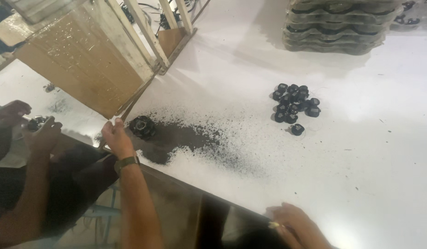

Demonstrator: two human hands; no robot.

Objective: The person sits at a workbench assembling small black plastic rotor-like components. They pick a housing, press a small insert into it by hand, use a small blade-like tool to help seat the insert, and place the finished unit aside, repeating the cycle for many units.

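The right hand point(296, 226) lies at the near edge of the white bench point(384, 184), nearer than the dust patch point(195, 138) and to its right. Its fingers are curled down. Something small and pale shows at its fingertips, but it is too blurred to tell if the grip holds it.

The left hand point(114, 134) has a watch point(126, 162) on its wrist. It is at the left end of the dust patch, on the bench edge. Its grip is half curled, and nothing can be seen inside it. A black round part point(142, 127) sits in the dust just beside this hand. It is not clear if the hand touches it.

Further left of the dust patch, another person's two hands point(42, 133) are close together around a small dark part point(36, 123).

To the right of the dust patch, well apart from it, is a heap of small black parts point(294, 103).

Behind the dust patch on the left, a wooden frame point(144, 32) with a brown board point(84, 64) leans. Far behind on the right stands a stack of trays point(338, 27).
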